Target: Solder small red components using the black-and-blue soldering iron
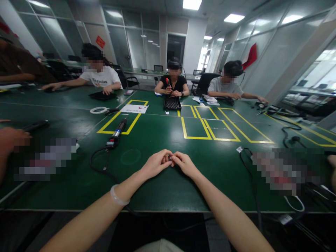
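Observation:
My left hand and my right hand meet over the green table, fingertips together. Both are closed in a pinch around something small and dark, mostly covered by the fingers and too small to name. A pale bangle circles my left wrist. To the left of my hands lies an electric screwdriver with a black cord, its tip pointing away from me.
Yellow tape outlines mark the table. A white sheet, a white cable coil and a black tray lie farther off. Several people sit around. Black cords run along the right, and another person's hand is at left.

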The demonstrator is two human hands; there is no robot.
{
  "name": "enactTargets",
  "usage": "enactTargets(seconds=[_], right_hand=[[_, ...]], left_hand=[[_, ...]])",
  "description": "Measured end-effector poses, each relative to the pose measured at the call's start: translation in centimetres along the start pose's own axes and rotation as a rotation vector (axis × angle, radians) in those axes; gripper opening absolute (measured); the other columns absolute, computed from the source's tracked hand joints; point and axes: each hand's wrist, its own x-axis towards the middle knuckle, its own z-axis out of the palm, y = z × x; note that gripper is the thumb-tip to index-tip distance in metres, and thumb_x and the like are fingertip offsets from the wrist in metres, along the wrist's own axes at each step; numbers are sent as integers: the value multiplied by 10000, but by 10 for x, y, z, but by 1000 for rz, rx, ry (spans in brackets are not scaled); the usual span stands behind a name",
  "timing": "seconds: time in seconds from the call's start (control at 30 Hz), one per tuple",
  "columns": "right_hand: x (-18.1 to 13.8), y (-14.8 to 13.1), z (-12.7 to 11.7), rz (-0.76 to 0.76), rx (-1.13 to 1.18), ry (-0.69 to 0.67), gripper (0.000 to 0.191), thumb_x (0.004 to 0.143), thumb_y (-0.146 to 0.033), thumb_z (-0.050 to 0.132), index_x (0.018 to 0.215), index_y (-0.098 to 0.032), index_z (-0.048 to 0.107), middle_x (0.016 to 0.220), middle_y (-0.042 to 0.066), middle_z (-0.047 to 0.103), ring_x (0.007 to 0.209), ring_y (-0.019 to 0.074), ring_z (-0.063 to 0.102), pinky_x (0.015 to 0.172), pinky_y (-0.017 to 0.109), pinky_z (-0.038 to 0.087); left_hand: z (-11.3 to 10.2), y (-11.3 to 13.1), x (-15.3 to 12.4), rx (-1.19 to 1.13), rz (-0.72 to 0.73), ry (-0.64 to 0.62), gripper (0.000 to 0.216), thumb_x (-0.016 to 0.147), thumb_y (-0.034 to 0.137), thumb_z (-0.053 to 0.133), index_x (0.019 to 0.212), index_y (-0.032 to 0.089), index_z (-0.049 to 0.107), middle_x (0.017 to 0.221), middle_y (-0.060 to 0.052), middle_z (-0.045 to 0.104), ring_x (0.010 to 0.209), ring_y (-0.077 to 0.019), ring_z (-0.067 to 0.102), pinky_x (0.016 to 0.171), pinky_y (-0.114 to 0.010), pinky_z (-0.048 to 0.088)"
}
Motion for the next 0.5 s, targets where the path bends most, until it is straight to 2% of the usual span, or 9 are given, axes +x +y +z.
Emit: enactTargets(seconds=[0.1, 0.17, 0.27, 0.5], right_hand=[[1, 4, 1, 10, 22, -15, 322, 954, -419, 457, 801, -171, 593, 702, 11, 641, 701, 136, 579, 733, 267, 434], [1, 7, 3, 27, 91, -5, 262, 921, -432, 521, 912, -177, 581, 738, 5, 640, 702, 136, 583, 698, 258, 440], [1, 9, 5, 29, 173, 9, 302, 851, -424, 631, 1017, -188, 542, 807, 3, 639, 707, 131, 586, 666, 246, 444], [1, 6, 3, 35, 213, 13, 261, 883, -417, 588, 965, -170, 568, 818, 27, 658, 768, 148, 622, 727, 273, 469]], left_hand=[[1, -4, -1, 66, 16, 23, 210, 903, 358, 509, 1007, 196, 593, 859, -8, 608, 733, -133, 550, 679, -243, 415], [1, -7, -1, 81, 2, 37, 197, 900, 346, 512, 1003, 197, 590, 858, -8, 618, 744, -138, 559, 684, -243, 417], [0, -11, 0, 69, -23, 48, 203, 896, 352, 522, 1010, 196, 581, 869, -7, 633, 761, -142, 575, 691, -243, 422], [-2, -7, -1, 63, 3, 49, 238, 891, 336, 536, 1092, 210, 558, 931, -9, 649, 781, -140, 592, 724, -246, 447]])
